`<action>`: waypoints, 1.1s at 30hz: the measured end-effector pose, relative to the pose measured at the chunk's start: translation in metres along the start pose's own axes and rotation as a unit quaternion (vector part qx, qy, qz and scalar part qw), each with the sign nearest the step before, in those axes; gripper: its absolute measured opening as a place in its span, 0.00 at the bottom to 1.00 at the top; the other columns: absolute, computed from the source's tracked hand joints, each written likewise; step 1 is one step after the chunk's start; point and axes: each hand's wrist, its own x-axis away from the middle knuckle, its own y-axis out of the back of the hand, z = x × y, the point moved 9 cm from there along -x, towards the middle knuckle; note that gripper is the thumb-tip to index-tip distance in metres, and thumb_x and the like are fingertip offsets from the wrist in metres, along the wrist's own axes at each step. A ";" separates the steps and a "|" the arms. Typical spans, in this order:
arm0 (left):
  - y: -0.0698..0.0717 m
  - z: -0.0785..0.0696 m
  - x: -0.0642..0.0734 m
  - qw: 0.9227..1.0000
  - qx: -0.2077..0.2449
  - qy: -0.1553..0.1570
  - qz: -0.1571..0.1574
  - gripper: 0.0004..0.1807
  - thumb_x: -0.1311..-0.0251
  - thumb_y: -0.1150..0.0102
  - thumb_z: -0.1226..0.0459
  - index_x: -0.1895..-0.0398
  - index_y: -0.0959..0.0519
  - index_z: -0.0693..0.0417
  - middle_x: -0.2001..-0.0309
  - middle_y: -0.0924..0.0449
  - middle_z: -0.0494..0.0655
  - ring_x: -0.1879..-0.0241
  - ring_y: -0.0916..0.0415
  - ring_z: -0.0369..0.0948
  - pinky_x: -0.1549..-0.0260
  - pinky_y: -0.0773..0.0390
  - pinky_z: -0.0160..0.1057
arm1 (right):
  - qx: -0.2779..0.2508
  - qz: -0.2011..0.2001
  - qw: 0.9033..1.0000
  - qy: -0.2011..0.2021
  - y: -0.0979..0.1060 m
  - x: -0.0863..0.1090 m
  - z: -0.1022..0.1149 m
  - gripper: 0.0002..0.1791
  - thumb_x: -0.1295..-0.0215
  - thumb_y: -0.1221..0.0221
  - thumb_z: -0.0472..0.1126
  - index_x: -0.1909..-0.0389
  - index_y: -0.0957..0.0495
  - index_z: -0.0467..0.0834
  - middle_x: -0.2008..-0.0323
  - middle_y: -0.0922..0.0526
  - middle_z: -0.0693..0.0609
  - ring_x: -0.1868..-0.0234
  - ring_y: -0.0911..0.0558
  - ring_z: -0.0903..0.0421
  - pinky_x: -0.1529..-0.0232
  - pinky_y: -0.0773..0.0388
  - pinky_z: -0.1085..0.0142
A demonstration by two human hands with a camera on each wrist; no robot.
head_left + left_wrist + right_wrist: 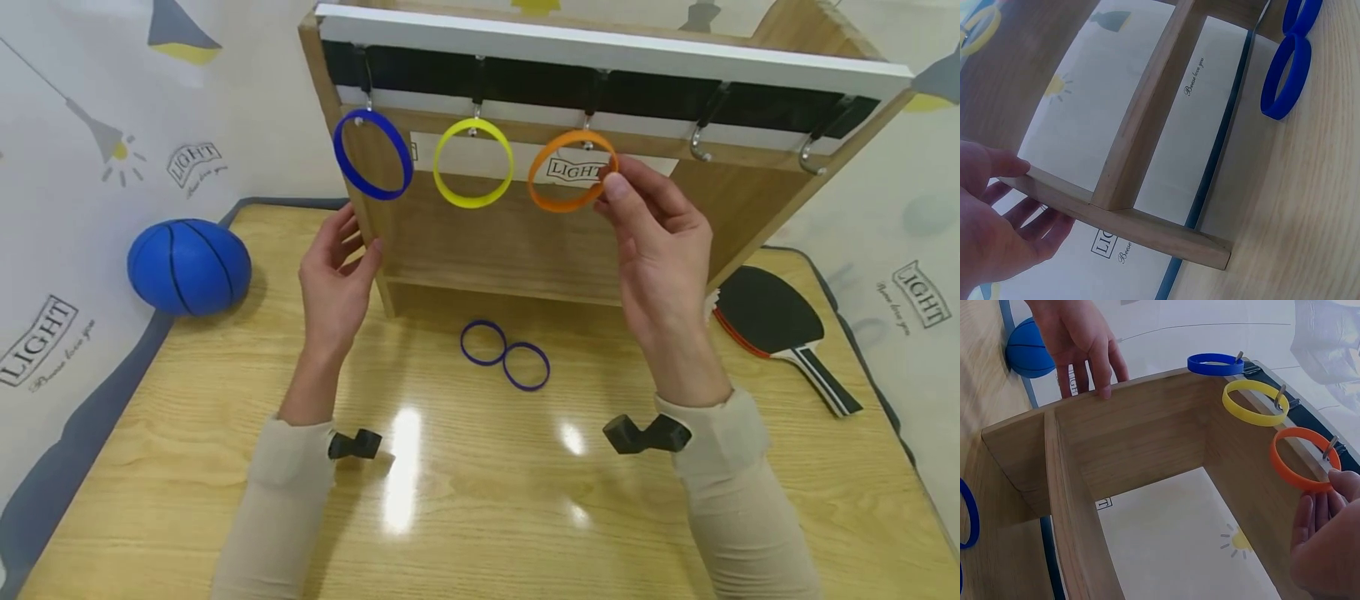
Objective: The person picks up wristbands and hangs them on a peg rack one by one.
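Observation:
An orange ring (pixel 567 205) hangs at the third hook of a wooden frame (pixel 487 287). My right hand (pixel 660 242) pinches the ring's right edge between thumb and fingertips, and the hook passes through it in the right wrist view. With thumb in front and fingers behind, my left hand (pixel 335 279) grips the frame's left side panel (pixel 1147 231). A blue ring (pixel 375 193) hangs on the leftmost hook, and a yellow ring (pixel 474 202) on the one beside it. The two hooks farthest right, including the end hook (pixel 808 158), carry no ring.
Two dark blue rings, a left one (pixel 465 354) and a right one (pixel 543 379), lie side by side on the table (pixel 480 517) before the frame. A blue ball (pixel 189 267) sits at the left. At the right lies a table tennis bat (pixel 772 308), partly behind my right wrist.

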 end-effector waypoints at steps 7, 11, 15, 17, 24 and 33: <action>0.001 -0.002 0.002 1.000 -0.013 0.005 0.000 0.23 0.36 0.41 0.72 0.36 0.26 0.58 0.43 0.24 0.56 0.45 0.24 0.51 0.49 0.23 0.47 | 0.027 -0.001 1.000 0.002 0.004 0.002 0.003 0.19 0.41 0.34 0.28 0.50 0.22 0.26 0.50 0.21 0.36 0.51 0.22 0.45 0.42 0.27 0.58; 0.001 -0.001 0.003 1.000 -0.018 0.012 -0.003 0.24 0.36 0.40 0.72 0.37 0.26 0.57 0.43 0.24 0.56 0.45 0.24 0.52 0.49 0.23 0.46 | 0.027 -0.009 1.000 0.006 0.011 0.005 0.004 0.19 0.42 0.34 0.27 0.50 0.22 0.25 0.52 0.20 0.35 0.51 0.21 0.44 0.41 0.27 0.57; 0.000 -0.002 0.003 1.000 -0.022 0.012 -0.002 0.24 0.36 0.40 0.72 0.36 0.26 0.58 0.43 0.24 0.57 0.45 0.24 0.52 0.49 0.22 0.46 | 0.037 -0.018 0.999 0.013 0.023 0.010 0.006 0.20 0.41 0.34 0.27 0.49 0.23 0.24 0.53 0.20 0.35 0.52 0.20 0.43 0.41 0.28 0.56; -0.001 -0.002 0.003 1.000 -0.023 0.012 -0.001 0.24 0.36 0.41 0.72 0.36 0.26 0.59 0.43 0.24 0.57 0.45 0.24 0.52 0.50 0.22 0.47 | 0.048 -0.023 0.998 0.017 0.030 0.015 0.007 0.20 0.41 0.35 0.28 0.49 0.24 0.24 0.52 0.20 0.35 0.52 0.20 0.43 0.41 0.28 0.56; -0.001 -0.001 0.004 0.999 -0.026 0.018 -0.002 0.24 0.36 0.41 0.73 0.36 0.27 0.60 0.43 0.24 0.57 0.45 0.25 0.52 0.49 0.23 0.47 | 0.074 -0.034 0.996 0.022 0.048 0.031 0.006 0.20 0.40 0.35 0.29 0.48 0.24 0.23 0.53 0.19 0.34 0.51 0.20 0.41 0.44 0.26 0.57; -0.001 -0.002 0.005 0.999 -0.033 0.021 0.000 0.23 0.36 0.41 0.72 0.37 0.27 0.61 0.42 0.24 0.57 0.45 0.25 0.51 0.50 0.22 0.43 | 0.155 -0.011 0.988 0.000 0.065 0.049 0.004 0.17 0.37 0.37 0.30 0.49 0.23 0.25 0.54 0.17 0.38 0.53 0.19 0.45 0.47 0.23 0.60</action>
